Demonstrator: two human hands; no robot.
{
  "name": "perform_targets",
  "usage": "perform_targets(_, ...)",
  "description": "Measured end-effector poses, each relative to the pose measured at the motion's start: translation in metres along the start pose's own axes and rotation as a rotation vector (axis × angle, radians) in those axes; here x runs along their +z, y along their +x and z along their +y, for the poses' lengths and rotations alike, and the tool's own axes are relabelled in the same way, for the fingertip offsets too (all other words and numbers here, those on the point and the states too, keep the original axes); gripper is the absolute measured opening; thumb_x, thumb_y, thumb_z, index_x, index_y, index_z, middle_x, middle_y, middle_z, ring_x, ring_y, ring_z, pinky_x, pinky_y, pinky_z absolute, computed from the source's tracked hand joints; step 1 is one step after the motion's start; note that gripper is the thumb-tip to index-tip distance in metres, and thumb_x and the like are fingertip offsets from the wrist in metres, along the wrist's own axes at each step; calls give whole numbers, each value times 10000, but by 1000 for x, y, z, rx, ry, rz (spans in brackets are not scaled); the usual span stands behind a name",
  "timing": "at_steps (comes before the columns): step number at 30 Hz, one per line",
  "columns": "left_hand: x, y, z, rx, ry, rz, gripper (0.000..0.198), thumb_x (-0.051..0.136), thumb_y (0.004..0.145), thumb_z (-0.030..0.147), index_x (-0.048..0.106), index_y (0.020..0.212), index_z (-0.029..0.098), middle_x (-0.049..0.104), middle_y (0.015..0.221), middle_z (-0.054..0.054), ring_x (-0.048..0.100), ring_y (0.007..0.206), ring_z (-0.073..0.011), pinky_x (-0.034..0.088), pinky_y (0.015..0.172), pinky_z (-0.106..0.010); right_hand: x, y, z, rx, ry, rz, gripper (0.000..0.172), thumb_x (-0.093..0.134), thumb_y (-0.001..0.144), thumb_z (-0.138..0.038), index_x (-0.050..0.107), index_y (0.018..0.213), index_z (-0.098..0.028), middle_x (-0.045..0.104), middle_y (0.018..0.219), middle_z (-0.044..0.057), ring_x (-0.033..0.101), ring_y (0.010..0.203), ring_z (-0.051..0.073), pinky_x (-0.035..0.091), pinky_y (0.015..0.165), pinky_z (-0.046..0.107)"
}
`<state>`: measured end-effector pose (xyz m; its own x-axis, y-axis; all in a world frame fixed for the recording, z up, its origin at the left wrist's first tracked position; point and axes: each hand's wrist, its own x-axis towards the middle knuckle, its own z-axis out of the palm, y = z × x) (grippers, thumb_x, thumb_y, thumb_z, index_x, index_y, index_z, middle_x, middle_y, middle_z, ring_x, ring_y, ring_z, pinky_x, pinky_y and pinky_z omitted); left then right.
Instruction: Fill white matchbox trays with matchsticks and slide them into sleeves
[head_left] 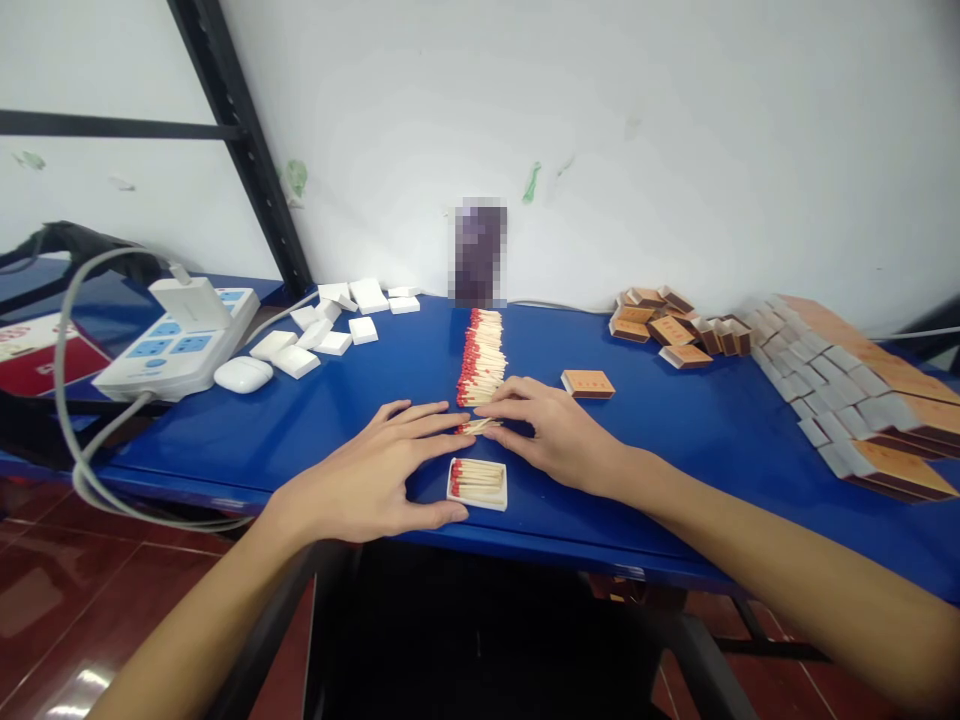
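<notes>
A long row of red-headed matches (482, 355) lies on the blue table, heads toward the left. At its near end a few loose matches (480, 426) sit between my hands. My right hand (551, 430) pinches their plain ends with thumb and fingers. My left hand (375, 470) is open, its stretched fingertips by the red heads and its thumb at the lower left of a white matchbox tray (489, 505). That tray holds several matches laid side by side, heads left. An orange matchbox sleeve (588, 384) rests just beyond my right hand.
White empty trays (367, 295) lie scattered at the back left, near a white earphone case (244, 375) and a power strip (176, 345) with cables. Orange sleeves (671, 330) lie at the back right. Stacked matchboxes (855, 390) fill the right side. A pixelated dark object (480, 252) stands against the wall.
</notes>
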<state>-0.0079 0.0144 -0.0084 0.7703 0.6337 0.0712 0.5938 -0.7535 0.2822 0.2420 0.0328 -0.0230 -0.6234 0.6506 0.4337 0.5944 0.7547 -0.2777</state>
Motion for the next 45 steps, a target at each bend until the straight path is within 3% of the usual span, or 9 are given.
perform_targets(3,0,0,0,7,5,6,696,521,876,678,458,1451,290,417,1539,-33,299,1458,-293,167,1197,-518,0,0,-1,-45,-17,-7,219,553,955,-198,703,1113,-175,688,1125,91,605,1009,212,499,876,368)
perform_targets(9,0,0,2,17,21,25,681,543,874,652,504,1423,250,441,1523,-51,342,1432,-297,213,1190,-492,-1,3,-4,-55,-30,-71,214,534,958,-156,728,1044,-182,751,991,58,642,875,196,490,823,376)
perform_targets(14,0,0,3,45,30,55,667,573,874,604,524,1406,205,457,1506,-75,371,1405,-296,283,1168,-463,3,2,-3,-40,29,22,169,587,911,-134,739,963,-186,755,933,42,665,858,179,517,786,334)
perform_targets(18,1,-1,2,28,14,61,663,600,861,589,535,1398,208,434,1520,-100,351,1413,-326,311,1148,-505,5,3,-3,-66,89,77,166,591,877,-102,738,904,-172,738,893,45,668,796,148,535,724,277)
perform_targets(23,1,-1,2,34,-17,66,651,600,863,595,524,1407,245,421,1529,-97,336,1420,-342,302,1147,-540,5,4,-4,-59,144,84,193,577,851,-71,736,895,-171,731,885,42,666,784,136,547,719,270)
perform_targets(32,-1,-1,4,54,-26,87,588,630,858,544,585,1345,218,511,1394,-107,455,1308,-320,378,1111,-477,5,4,-6,-57,212,118,173,597,828,-62,727,847,-174,726,859,34,658,742,122,534,680,245)
perform_targets(40,1,-3,2,-5,-10,49,617,594,865,598,539,1385,271,337,1553,-113,331,1405,-373,351,1115,-565,-5,3,-5,3,228,124,142,613,838,-101,724,823,-186,726,865,30,666,770,136,534,704,260)
perform_targets(45,1,-3,1,15,-26,53,589,595,868,597,537,1365,286,320,1574,-97,298,1432,-366,310,1137,-576,-21,-2,-10,82,269,139,115,649,836,-131,740,832,-202,736,873,24,675,765,138,546,691,257)
